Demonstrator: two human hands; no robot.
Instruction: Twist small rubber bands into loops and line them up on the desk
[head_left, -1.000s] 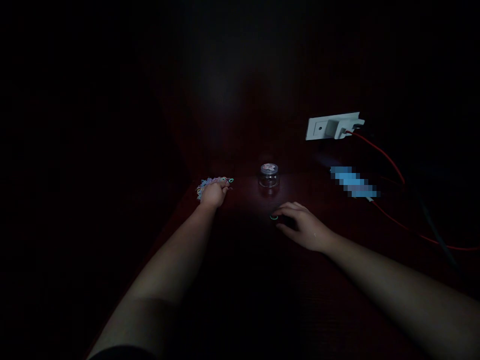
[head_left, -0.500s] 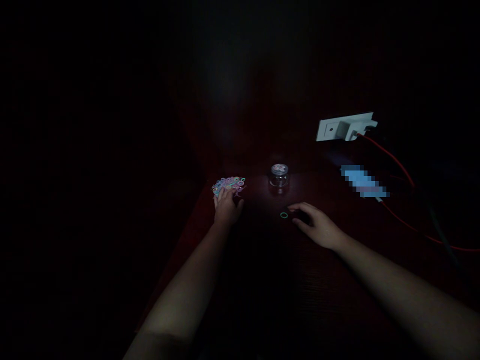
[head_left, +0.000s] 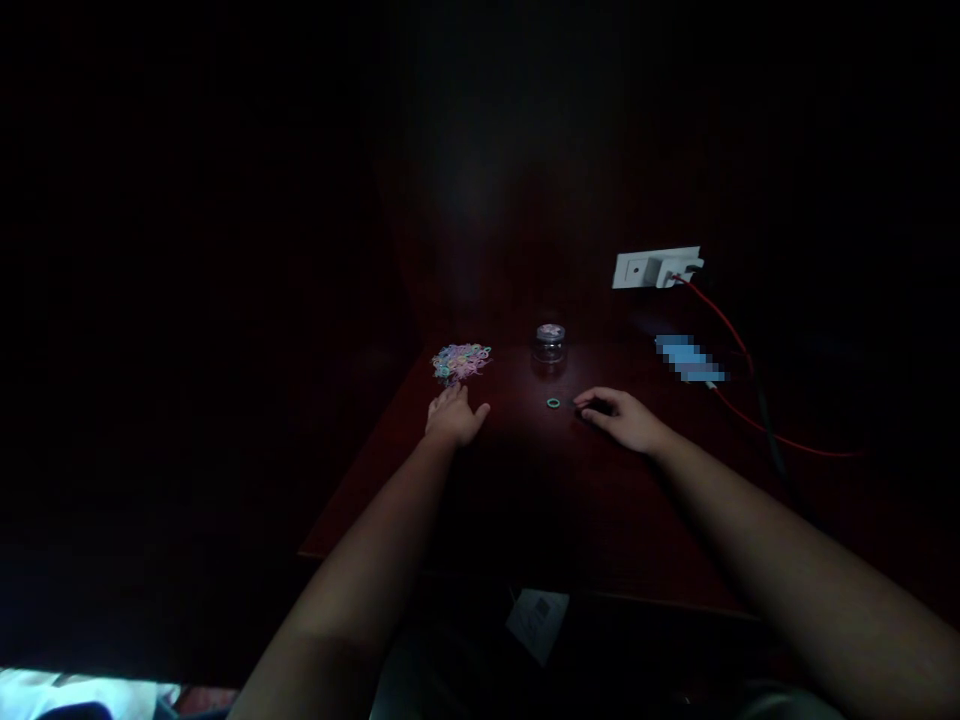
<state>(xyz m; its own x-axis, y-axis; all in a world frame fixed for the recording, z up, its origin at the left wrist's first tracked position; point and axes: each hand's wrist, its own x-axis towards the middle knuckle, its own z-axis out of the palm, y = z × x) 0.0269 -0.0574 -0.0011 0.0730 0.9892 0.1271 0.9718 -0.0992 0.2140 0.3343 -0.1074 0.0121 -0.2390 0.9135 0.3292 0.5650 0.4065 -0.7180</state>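
A pile of small pastel hair ties (head_left: pixel 463 361) lies on the dark red table at the left. Just in front of it rests my left hand (head_left: pixel 456 414), palm down, fingers stretched and thumb spread, holding nothing. Its fingertips are at the near edge of the pile. To the right, my right hand (head_left: pixel 621 418) lies on the table with fingers loosely curved and a gap before the thumb; I see nothing in it. A single green hair tie (head_left: pixel 553 403) sits a little left of its fingertips. Behind that stands a clear lidded jar (head_left: pixel 550 347) with a patterned top.
A phone with a blurred screen (head_left: pixel 688 358) lies at the back right, joined by a red cable (head_left: pixel 720 310) to a plug in the wall socket (head_left: pixel 636 270). The table's front edge (head_left: pixel 645 599) crosses below my arms. Below it hangs a pale tag (head_left: pixel 538 622). The surroundings are very dark.
My left hand has drawn back from the hair tie pile, which now shows more fully. The view has shifted, bringing the table's front edge into sight. My right hand stays beside the green hair tie.
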